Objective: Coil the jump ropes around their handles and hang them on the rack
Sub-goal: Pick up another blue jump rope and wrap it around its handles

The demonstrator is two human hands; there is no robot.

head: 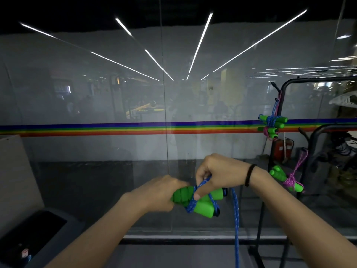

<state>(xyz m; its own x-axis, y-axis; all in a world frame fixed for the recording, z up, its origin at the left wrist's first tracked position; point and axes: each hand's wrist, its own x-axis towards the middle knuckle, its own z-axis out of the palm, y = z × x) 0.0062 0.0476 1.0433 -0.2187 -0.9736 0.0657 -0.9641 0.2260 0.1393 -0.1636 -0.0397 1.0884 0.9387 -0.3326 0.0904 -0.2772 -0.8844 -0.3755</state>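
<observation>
Left hand (164, 192) clamped around two green handles (201, 200), chest-high before a glass wall. Right hand (218, 175) pinching blue rope (235, 219), looping over them. Best kept taut, turns side by side. Farther right, coiled ropes (271, 125) hanging on black rack (284, 89).

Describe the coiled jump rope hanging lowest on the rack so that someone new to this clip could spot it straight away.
Start at the black rack on the right edge, in front of the glass wall. Below the bundles hung at rainbow-stripe height, the lowest jump rope dangles just right of the right hand. Its green handles are bound in pink cord alone; the upper cluster also shows blue cord.
</observation>
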